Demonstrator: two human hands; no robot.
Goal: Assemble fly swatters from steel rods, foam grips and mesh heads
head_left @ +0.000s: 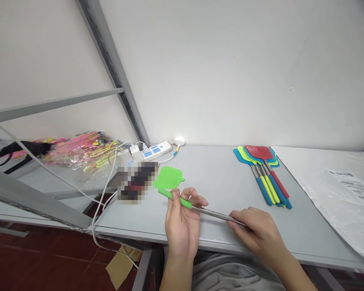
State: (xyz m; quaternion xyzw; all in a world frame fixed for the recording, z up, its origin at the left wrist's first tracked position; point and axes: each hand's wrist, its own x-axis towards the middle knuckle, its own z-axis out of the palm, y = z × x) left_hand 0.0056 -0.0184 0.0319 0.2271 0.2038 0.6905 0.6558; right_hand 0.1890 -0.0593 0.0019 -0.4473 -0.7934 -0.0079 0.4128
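- Closest to us, the left hand (182, 226) is turned palm up, its thumb and fingers holding the green grip (175, 198) of a swatter handle, the other fingers loosely curled.
- Beside it, the right hand (257, 232) is closed on the opposite end of the same piece, the grey metal rod (215, 213); its fingers cover the rod's tip, so we cannot tell how that end looks.
- Grip and rod are joined, and we see them held tilted above the front of the desk (212, 173), the grip end farther from us.
- Just past the grip, a green swatter head (170, 178) lies flat on the desk, apart from the rod; we judge that this swatter is half done, handle ready and head not yet fitted.
- Left of the head sits a blurred patch (136, 184) whose contents we cannot make out.
- Farther right, we find a pile of swatters (270, 188) in blue, yellow and red, heads together and grips towards us; these look complete, though overlap hides some joints.
- Right of the pile, a white plastic bag (330, 194) with printing spreads over the desk.
- At the back left, we notice a power strip (157, 150) with plugs in it, near the wall (230, 81).
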